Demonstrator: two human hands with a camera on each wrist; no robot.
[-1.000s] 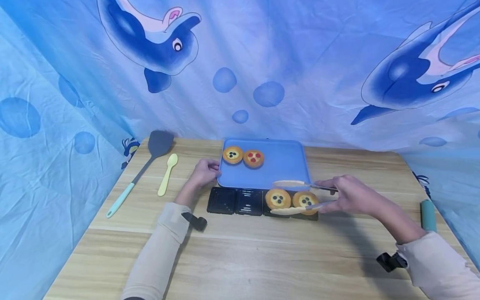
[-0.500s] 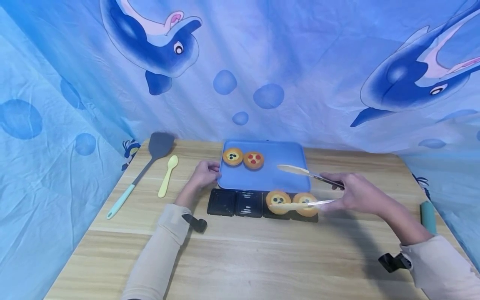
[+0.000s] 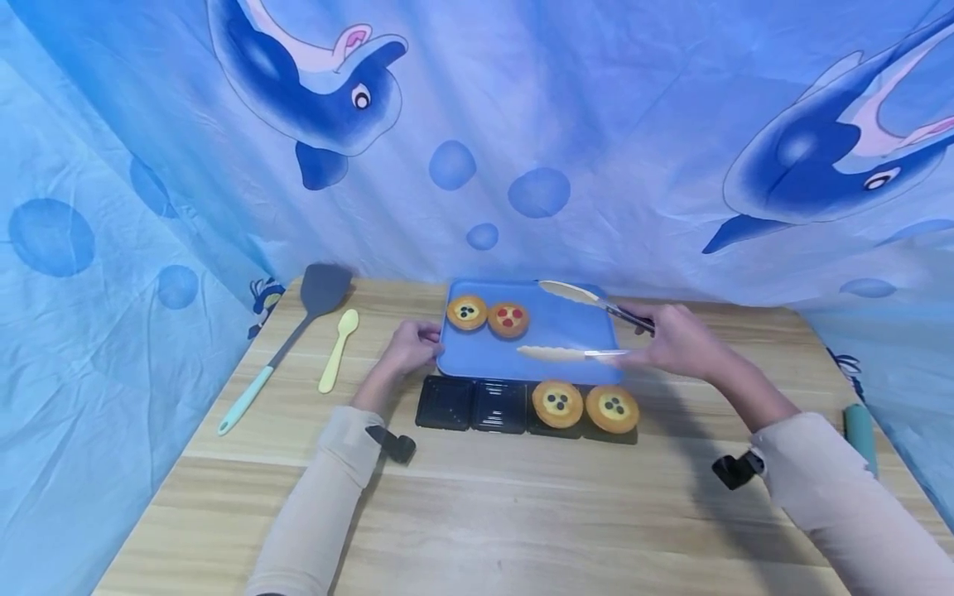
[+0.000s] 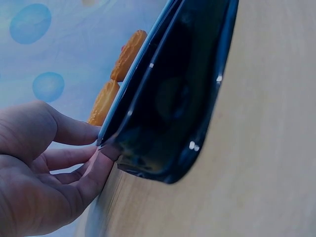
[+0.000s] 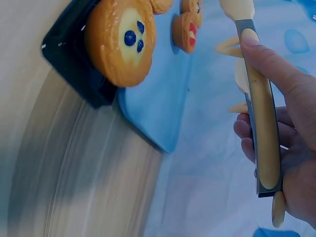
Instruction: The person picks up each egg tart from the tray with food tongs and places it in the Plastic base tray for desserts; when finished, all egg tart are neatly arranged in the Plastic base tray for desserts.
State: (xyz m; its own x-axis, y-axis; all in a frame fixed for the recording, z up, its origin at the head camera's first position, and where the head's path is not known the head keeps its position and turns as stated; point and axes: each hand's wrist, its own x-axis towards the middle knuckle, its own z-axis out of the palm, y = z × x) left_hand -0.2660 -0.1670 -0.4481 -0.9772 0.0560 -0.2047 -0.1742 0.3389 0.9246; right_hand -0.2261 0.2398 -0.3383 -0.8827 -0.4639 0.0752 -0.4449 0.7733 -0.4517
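Observation:
My left hand (image 3: 413, 346) pinches the left edge of a blue tray (image 3: 477, 358), thumb on top and fingers beneath in the left wrist view. On that tray sit a blueberry-topped egg tart (image 3: 467, 313) and a red-topped egg tart (image 3: 509, 320), side by side. My right hand (image 3: 674, 339) grips a pair of tongs (image 5: 264, 123) over the tray's right part, with the tips spread and nothing between them. A black four-compartment tray (image 3: 445, 403) lies in front; its two right compartments bear blueberry-topped egg tarts (image 3: 557, 404), and its two left ones are bare.
At left on the wooden table (image 3: 477, 513) lie a grey spatula (image 3: 325, 288) with a mint handle and a yellow spoon (image 3: 339, 352). A green cylinder (image 3: 860, 439) is near the right edge. A blue dolphin-print cloth (image 3: 633, 124) hangs behind.
My right hand has lifted the tongs away from the tarts in the black tray and moved them back over the blue tray, their arms spread wider. My left hand stays at the tray's edge.

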